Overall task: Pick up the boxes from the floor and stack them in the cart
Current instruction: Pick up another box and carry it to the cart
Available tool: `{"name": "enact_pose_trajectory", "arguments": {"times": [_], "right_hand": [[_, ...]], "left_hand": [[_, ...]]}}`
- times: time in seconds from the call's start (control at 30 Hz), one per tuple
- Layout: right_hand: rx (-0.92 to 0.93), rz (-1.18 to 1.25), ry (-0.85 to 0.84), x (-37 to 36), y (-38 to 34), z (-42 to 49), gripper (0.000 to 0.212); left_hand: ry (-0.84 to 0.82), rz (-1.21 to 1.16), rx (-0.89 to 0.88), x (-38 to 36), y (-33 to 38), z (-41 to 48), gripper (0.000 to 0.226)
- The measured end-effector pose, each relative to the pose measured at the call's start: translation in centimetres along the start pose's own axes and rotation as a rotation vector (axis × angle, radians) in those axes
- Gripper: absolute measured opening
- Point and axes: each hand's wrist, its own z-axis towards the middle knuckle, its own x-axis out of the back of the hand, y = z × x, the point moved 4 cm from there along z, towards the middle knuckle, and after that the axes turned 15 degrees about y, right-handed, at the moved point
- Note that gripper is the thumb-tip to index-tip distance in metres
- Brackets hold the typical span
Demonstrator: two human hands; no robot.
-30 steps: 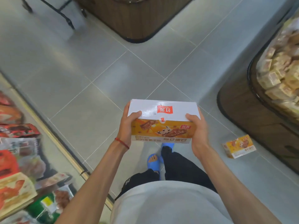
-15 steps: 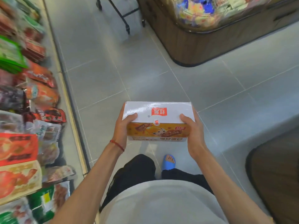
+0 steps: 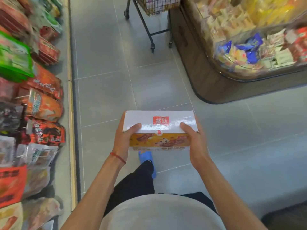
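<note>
Head view, looking down a shop aisle: a rectangular cardboard box with a glossy white top, a red logo and an orange printed front (image 3: pixel 159 130) is held level in the air in front of the person's waist, clear of the grey tiled floor (image 3: pixel 103 90). The left hand (image 3: pixel 123 140) is clamped on the box's left end, thumb lying on the white top and fingers wrapped under and behind. The right hand (image 3: pixel 195 140) is clamped on the box's right end in the same way, thumb on top near the front edge. A thin red string bracelet (image 3: pixel 118 157) circles the left wrist. Directly below the box, a blue slipper (image 3: pixel 146 157) and a black trouser leg (image 3: pixel 137 183) show on the floor.

Well beyond the box, at the top of the frame, stands a black wire shopping cart (image 3: pixel 150 7) on castors; something pale sits inside its basket, possibly boxes, though blur makes that unclear. Just right of the cart, and up and to the right of the box, is a brown wood-panelled display bin with a clear curved guard (image 3: pixel 214 80), heaped with wrapped snacks. To the left of the box runs a low shelf of orange, red and green snack bags (image 3: pixel 41 103), edged by a yellow strip.
</note>
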Motion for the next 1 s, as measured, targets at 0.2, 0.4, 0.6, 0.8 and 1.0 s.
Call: {"name": "enact_pose_trajectory", "arguments": {"times": [0.2,0.4,0.6,0.8,1.0], "right_hand": [[0.012,0.005,-0.003,-9.9,-6.2,7.0,0.048],[0.000,0.066,-0.001,-17.8,-11.7,15.8,0.054],[0.041,0.057,-0.062,-26.1,-17.8,27.0,0.050],[0.045,0.020,-0.104,-32.8,-24.3,37.0,0.058],[0.078,0.025,-0.115,-40.2,-30.2,45.6,0.057]], "left_hand": [[-0.005,-0.022,-0.010,-0.9,7.3,12.4,0.057],[0.010,-0.047,0.012,-3.6,13.4,23.6,0.052],[0.041,-0.032,0.002,-7.6,19.4,35.8,0.053],[0.102,0.012,-0.032,-11.8,25.7,46.2,0.059],[0.120,-0.048,-0.014,-15.2,31.8,57.2,0.054]]}}
